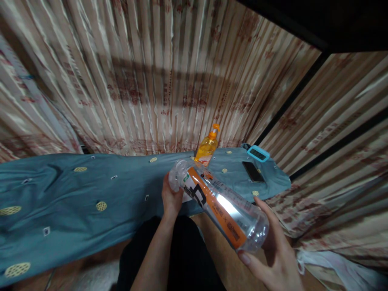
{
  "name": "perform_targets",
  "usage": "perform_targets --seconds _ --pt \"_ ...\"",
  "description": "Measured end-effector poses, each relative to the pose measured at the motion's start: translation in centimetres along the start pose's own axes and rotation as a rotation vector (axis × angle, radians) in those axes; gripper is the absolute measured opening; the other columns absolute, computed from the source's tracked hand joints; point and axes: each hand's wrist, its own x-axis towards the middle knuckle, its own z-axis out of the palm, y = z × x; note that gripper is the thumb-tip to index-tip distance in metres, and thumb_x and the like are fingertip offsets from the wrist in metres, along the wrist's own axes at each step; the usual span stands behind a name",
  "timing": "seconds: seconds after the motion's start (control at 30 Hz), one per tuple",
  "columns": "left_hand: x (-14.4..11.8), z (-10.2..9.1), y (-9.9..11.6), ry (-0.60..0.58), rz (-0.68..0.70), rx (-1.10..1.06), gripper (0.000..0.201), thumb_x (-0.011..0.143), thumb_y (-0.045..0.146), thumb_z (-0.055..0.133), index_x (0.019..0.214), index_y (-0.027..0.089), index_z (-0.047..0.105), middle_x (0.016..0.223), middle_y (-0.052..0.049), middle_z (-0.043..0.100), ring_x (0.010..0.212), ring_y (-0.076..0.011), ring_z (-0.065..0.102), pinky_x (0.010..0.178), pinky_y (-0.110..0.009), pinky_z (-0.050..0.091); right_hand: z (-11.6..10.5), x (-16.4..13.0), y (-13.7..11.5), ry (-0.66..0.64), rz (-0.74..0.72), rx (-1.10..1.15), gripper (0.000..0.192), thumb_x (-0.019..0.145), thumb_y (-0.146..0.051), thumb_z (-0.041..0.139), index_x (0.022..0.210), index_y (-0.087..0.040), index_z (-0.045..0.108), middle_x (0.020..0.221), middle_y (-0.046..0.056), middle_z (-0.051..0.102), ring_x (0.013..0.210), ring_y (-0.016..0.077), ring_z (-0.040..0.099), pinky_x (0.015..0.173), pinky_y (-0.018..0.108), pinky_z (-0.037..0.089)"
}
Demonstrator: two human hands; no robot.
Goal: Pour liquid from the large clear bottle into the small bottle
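A large clear plastic bottle (224, 204) with an orange, black and white label lies tilted across both hands, its broad base down to the right. My right hand (273, 242) grips the base, thumb below and fingers above and behind. At the upper left end, my left hand (172, 198) is closed around a clear, rounded plastic part (177, 174); whether it belongs to the bottle or is a separate piece, I cannot tell. No liquid is visible inside. Just behind the bottle, an orange pump bottle (207, 147) of yellow liquid stands upright, its lower part partly covered.
A teal cloth with yellow patterns (121, 182) covers the long surface before me. On its right end are a dark phone (253, 171) and a blue-framed digital clock (258, 153). Patterned curtains (145, 81) hang behind and at right, with a dark frame bar (291, 99) there.
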Motion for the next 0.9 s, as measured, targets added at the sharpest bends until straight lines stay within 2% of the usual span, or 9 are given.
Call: perform_targets --seconds 0.1,0.2,0.27,0.37,0.43,0.5,0.57,0.77,0.9 --pt "0.0 0.0 -0.1 -0.001 0.007 -0.007 0.065 0.064 0.018 0.066 0.129 0.021 0.06 0.121 -0.009 0.077 0.112 -0.0279 0.073 0.1 -0.038 0.058 0.0 0.1 -0.1 0.011 -0.003 -0.031 0.083 0.085 -0.051 0.078 0.159 -0.038 0.042 0.167 0.001 0.044 0.105 0.0187 0.08 0.088 0.023 0.066" --pt "0.0 0.1 -0.3 -0.003 -0.013 -0.015 0.067 0.063 0.018 0.066 0.129 0.022 0.06 0.121 -0.009 0.077 0.113 -0.0286 0.073 0.102 -0.039 0.057 -0.1 0.1 -0.1 -0.006 -0.026 -0.038 0.079 0.086 -0.053 0.077 0.157 -0.045 0.043 0.168 -0.004 0.042 0.102 0.0165 0.08 0.087 0.023 0.066" --pt "0.1 0.1 -0.4 -0.002 -0.021 -0.021 0.068 0.063 0.019 0.067 0.13 0.022 0.059 0.122 -0.009 0.076 0.115 -0.0294 0.073 0.104 -0.04 0.057 -0.3 0.2 0.0 -0.016 -0.04 -0.051 0.076 0.086 -0.056 0.077 0.155 -0.049 0.045 0.167 -0.008 0.044 0.115 0.018 0.076 0.087 0.021 0.066" --pt "0.1 0.1 -0.4 -0.005 -0.015 -0.03 0.067 0.063 0.019 0.066 0.129 0.021 0.06 0.122 -0.009 0.076 0.116 -0.03 0.073 0.104 -0.041 0.056 -0.6 0.3 0.4 -0.009 -0.075 -0.104 0.077 0.084 -0.063 0.077 0.154 -0.047 0.048 0.164 -0.008 0.047 0.144 0.024 0.058 0.086 0.02 0.065" --pt "0.1 0.0 -0.2 -0.005 0.001 -0.033 0.063 0.063 0.019 0.067 0.126 0.022 0.061 0.12 -0.008 0.077 0.114 -0.0296 0.073 0.103 -0.04 0.057 -0.8 0.4 0.8 -0.018 -0.1 -0.134 0.077 0.085 -0.063 0.076 0.155 -0.047 0.047 0.165 -0.007 0.046 0.136 0.0232 0.065 0.087 0.02 0.065" --pt "0.1 0.0 -0.1 -0.007 0.015 -0.046 0.061 0.064 0.02 0.067 0.124 0.022 0.062 0.118 -0.007 0.077 0.112 -0.0288 0.074 0.101 -0.039 0.058 -1.0 0.6 1.2 -0.035 -0.106 -0.137 0.077 0.087 -0.061 0.076 0.156 -0.049 0.044 0.167 -0.008 0.044 0.114 0.0176 0.077 0.091 0.02 0.064" --pt "0.1 0.1 0.0 -0.011 0.018 -0.066 0.06 0.065 0.02 0.068 0.124 0.023 0.063 0.117 -0.007 0.077 0.111 -0.0284 0.074 0.101 -0.039 0.058 -1.1 0.7 1.4 -0.071 -0.125 -0.118 0.079 0.087 -0.057 0.078 0.156 -0.051 0.042 0.167 -0.01 0.043 0.102 0.0134 0.08 0.092 0.019 0.063" --pt "0.0 0.1 -0.3 -0.003 -0.035 -0.075 0.066 0.064 0.017 0.069 0.129 0.021 0.061 0.119 -0.008 0.076 0.111 -0.0292 0.073 0.101 -0.04 0.057 -0.7 0.5 0.8 -0.038 -0.074 -0.072 0.076 0.085 -0.063 0.078 0.153 -0.051 0.046 0.165 -0.012 0.045 0.107 0.0103 0.078 0.097 0.013 0.057" --pt "0.0 0.0 0.0 -0.013 -0.027 -0.071 0.064 0.064 0.016 0.068 0.128 0.021 0.062 0.119 -0.009 0.076 0.113 -0.0288 0.073 0.103 -0.04 0.056 -0.4 0.2 0.3 -0.025 -0.068 -0.06 0.075 0.086 -0.063 0.076 0.153 -0.046 0.047 0.167 -0.007 0.045 0.105 0.0108 0.078 0.095 0.014 0.058"
